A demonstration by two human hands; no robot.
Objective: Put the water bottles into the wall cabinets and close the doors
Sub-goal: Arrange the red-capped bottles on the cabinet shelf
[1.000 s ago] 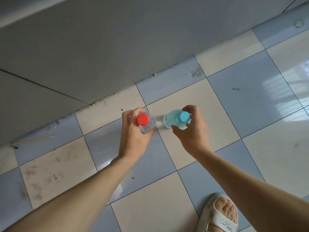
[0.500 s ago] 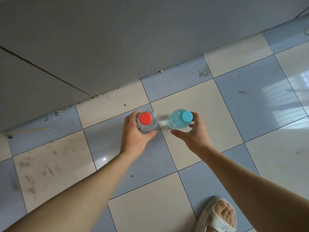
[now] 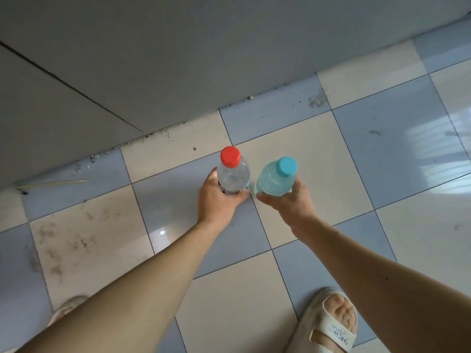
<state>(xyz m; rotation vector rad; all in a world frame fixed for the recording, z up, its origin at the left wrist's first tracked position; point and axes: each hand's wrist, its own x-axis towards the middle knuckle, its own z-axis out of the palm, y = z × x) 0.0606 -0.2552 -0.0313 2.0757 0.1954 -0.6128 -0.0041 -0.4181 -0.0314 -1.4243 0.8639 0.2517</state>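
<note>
Standing out against the checkered floor (image 3: 397,128), two plastic bottles are held side by side, seen from above. The clear bottle (image 3: 233,178) is capped in red (image 3: 230,156), and clear water is seen inside it. The blue bottle (image 3: 274,180), tinted turquoise, is closed with a light blue cap (image 3: 287,166); whether it is full cannot be told. Both are carried upright, leaning slightly apart at the top, with their lower bodies just beside each other and hidden by the hands.

The clear bottle is gripped by the left hand (image 3: 219,200), fingers curled round its lower body and the thumb laid across the near side. The blue bottle is gripped the same way by the right hand (image 3: 290,202). Both forearms are stretched forward and inward from the lower corners, so that the hands nearly meet.

A grey wall (image 3: 178,59) is seen beyond the floor. A pale sandal (image 3: 328,327) is worn on the foot at lower right.
</note>
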